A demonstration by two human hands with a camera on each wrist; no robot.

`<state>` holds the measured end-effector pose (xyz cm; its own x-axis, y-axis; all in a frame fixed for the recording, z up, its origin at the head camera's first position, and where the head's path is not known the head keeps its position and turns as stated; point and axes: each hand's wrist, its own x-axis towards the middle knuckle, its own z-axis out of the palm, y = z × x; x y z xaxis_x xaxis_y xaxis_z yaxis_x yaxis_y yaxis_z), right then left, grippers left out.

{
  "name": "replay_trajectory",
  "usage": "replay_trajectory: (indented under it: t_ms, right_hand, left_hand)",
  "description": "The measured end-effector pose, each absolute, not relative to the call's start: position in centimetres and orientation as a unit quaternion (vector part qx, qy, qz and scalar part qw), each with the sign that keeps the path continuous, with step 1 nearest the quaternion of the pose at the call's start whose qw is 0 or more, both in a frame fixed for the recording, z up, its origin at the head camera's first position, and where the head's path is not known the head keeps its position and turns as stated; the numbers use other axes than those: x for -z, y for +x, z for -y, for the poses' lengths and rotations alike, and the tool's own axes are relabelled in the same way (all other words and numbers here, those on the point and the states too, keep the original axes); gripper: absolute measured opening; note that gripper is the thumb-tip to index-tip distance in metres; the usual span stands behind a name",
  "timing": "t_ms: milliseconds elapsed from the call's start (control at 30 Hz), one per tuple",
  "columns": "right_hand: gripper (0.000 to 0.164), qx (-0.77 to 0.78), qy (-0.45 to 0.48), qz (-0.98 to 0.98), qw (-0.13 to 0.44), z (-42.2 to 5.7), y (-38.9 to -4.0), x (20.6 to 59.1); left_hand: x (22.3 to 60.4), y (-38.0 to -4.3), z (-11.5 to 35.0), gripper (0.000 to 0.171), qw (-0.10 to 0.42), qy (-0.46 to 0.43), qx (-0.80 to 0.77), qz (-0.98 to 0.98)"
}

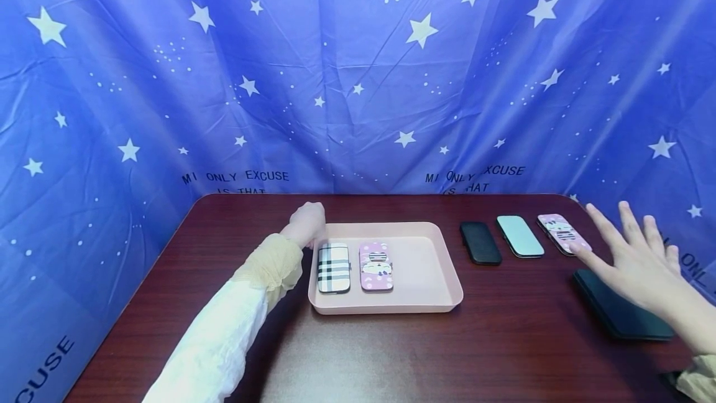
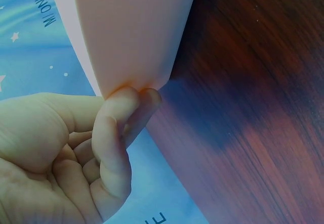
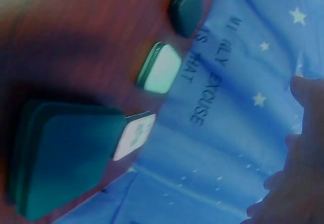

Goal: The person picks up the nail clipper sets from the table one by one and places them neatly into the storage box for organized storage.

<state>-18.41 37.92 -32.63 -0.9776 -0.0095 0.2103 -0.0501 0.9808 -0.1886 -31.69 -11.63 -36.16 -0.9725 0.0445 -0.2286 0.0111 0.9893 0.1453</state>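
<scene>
My left hand [image 1: 306, 224] is at the back left corner of the pale pink tray [image 1: 427, 272]. Thumb and curled forefinger pinch the tray's wall [image 2: 136, 37] in the left wrist view. Inside the tray lie a plaid case [image 1: 334, 269] and a pink cat-patterned case [image 1: 376, 269], side by side. Over on the right, my right hand [image 1: 637, 260] hovers with its fingers spread, holding nothing. Under it lies a large dark green case [image 1: 610, 310], partly hidden by the hand and wrist. A second pink patterned case [image 1: 559, 232] is just beyond the fingertips.
Between the tray and the right hand, a black case [image 1: 481, 244] and a mint case [image 1: 520, 236] lie in a row on the dark red wooden table [image 1: 347, 353]. A blue star-printed curtain [image 1: 358, 67] hangs behind the table and along its sides.
</scene>
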Motion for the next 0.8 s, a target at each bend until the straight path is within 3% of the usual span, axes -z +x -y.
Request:
replay_trajectory:
  t_ms: [267,800]
  right_hand:
    - [0.082,-0.097,-0.010,0.991,0.093,-40.4,-18.4,34.8]
    - [0.088,-0.114,-0.068,0.990,0.046,-45.5,-18.3,38.5]
  left_hand:
    - [36.1,-31.5,11.6,0.030,0.106,0.016,-0.064,-0.992]
    - [36.4,-31.6,11.7,0.025,0.103,0.016,-0.064,-0.993]
